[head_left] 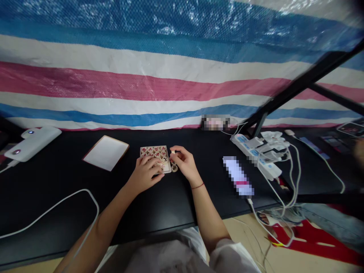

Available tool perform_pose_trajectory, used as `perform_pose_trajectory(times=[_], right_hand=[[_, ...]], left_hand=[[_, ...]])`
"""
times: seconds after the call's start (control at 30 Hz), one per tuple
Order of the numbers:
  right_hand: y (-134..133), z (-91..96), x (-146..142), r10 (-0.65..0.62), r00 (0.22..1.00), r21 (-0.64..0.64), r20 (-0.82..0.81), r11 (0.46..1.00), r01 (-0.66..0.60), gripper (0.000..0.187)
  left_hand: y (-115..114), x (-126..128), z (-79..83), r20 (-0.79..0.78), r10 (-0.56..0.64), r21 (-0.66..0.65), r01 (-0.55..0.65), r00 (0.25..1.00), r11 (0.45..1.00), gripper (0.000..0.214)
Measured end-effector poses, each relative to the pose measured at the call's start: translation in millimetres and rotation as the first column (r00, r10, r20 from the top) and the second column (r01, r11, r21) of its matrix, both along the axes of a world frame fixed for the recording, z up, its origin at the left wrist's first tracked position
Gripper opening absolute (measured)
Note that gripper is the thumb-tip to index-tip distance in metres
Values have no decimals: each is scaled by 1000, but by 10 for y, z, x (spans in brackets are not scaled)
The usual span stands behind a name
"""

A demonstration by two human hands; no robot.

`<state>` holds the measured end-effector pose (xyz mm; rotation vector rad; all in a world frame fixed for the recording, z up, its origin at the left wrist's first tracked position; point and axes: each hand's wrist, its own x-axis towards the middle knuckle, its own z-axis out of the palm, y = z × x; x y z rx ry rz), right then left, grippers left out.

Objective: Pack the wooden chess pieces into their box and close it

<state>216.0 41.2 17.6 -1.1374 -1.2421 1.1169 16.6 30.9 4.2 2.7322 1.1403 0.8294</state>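
A small wooden box (155,151) filled with several round chess pieces sits on the black table (170,201). My left hand (146,172) rests on the box's near side, its fingers curled over the pieces. My right hand (183,161) is just right of the box and pinches a small wooden piece (173,152) between thumb and fingers. Another round piece (174,168) lies on the table by the box's right corner, under my right hand.
The box's white lid (105,152) lies to the left. A white power bank (31,142) and its cable (57,206) sit at the far left. A power strip (256,153) with plugs and cords lies at the right, near a black stand leg (284,94). A striped tarp (142,76) hangs behind.
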Motion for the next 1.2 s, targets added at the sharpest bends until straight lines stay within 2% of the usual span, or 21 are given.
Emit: perform_pose_trajectory(times=[0.1, 0.2, 0.33, 0.43, 0.53, 0.67, 0.8, 0.87, 0.93, 1.03, 1.13, 1.2], right_hand=[[-17, 0, 9, 16, 999, 42, 46, 999, -18, 18], [-77, 6, 8, 79, 984, 73, 159, 993, -91, 21], [-196, 35, -48, 94, 930, 129, 354, 981, -148, 28], [-249, 57, -100, 47, 872, 193, 487, 968, -160, 19], [-249, 53, -124, 62, 808, 216, 587, 949, -230, 9], [-215, -2, -115, 81, 751, 199, 655, 941, -275, 10], [-206, -47, -121, 63, 733, 217, 678, 935, -282, 9], [-213, -34, -139, 65, 747, 232, 662, 930, -286, 9], [-218, 0, -151, 67, 796, 242, 601, 934, -262, 12], [-205, 56, -98, -30, 872, 257, 489, 960, -111, 17], [-175, 68, 71, -149, 859, 251, 490, 968, 25, 17], [-162, 48, 213, -107, 829, 192, 549, 981, -1, 22]], left_hand=[[1, -7, -24, -11, 22, 2, -22, 1000, 1000, 12], [10, -33, -22, -25, 51, -4, -51, 998, 999, 8], [35, -81, -3, -52, 82, -25, -83, 995, 996, 23], [65, -105, -32, -48, 87, -51, -89, 995, 995, 27], [97, -118, -100, -21, 84, -77, -86, 996, 993, 27], [124, -128, -165, 43, 66, -126, -60, 997, 990, 26], [126, -130, -167, 79, 56, -152, -43, 995, 987, 24], [124, -128, -158, 69, 57, -167, -45, 996, 985, 25], [120, -130, -144, 37, 54, -191, -46, 998, 981, 27], [103, -135, -102, -20, 28, -230, -32, 999, 973, 30], [72, -132, -45, -57, -3, -241, -11, 998, 970, 30], [52, -121, -21, -70, -12, -238, -5, 998, 971, 29]])
